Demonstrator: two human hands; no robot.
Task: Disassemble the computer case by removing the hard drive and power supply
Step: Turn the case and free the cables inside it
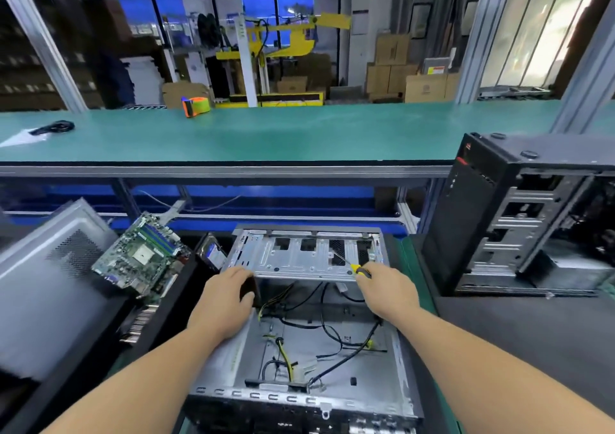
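Observation:
An open computer case [396, 360] lies flat in front of me, loose black and yellow cables [332, 337] on its bare floor. At its far end sits the silver drive cage [299, 257]. My left hand [226, 300] grips a dark block [249, 289] at the cage's near left corner. My right hand [386, 292] holds a yellow-and-black screwdriver [359, 270], its shaft pointing up-left onto the cage. A hard drive [211, 250] with a blue label leans just left of the case.
A green motherboard [143, 260] rests tilted at the left, beside a grey side panel [43, 287]. A second black tower case [519, 220] stands at the right. Behind is a raised green shelf [299, 134] with an orange tape dispenser [197, 105].

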